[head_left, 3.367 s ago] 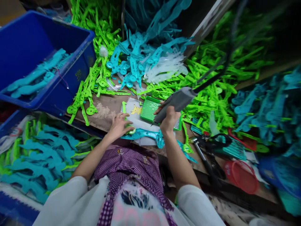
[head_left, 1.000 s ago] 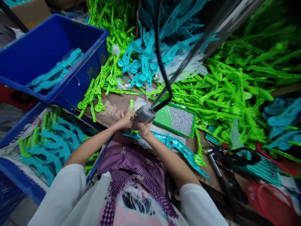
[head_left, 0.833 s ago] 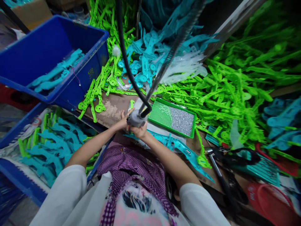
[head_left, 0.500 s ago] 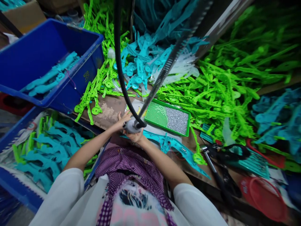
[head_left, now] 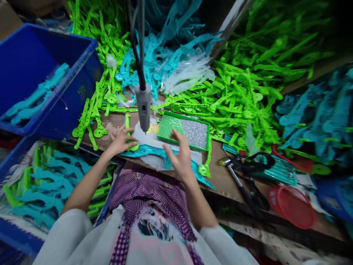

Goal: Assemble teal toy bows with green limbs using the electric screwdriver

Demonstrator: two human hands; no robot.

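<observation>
A grey electric screwdriver (head_left: 143,108) hangs tip down from a cable and rod over the bench. Below it a long blue plastic part (head_left: 149,151) lies lengthwise along the bench edge, on white sheeting. My left hand (head_left: 121,141) rests at the left end of this part, fingers stretched across a slim green plastic part (head_left: 127,123) that they partly hide. Over the blue part's middle is my right hand (head_left: 180,156), thumb and fingers apart, with nothing visible in it. Just beyond lies a green tray (head_left: 171,129) holding many small silvery pieces (head_left: 195,133).
Heaped green parts (head_left: 242,106) and blue parts (head_left: 149,62) back the bench. To the left stand a blue bin (head_left: 82,66) and a lower crate (head_left: 11,162) of parts. A hammer (head_left: 234,176), black-handled tools and a red basket (head_left: 292,207) lie right.
Both hands were together at the screwdriver; now they are apart and off it. The screwdriver hangs upright on its own. My right hand has moved right, my left hand left. The view has shifted.
</observation>
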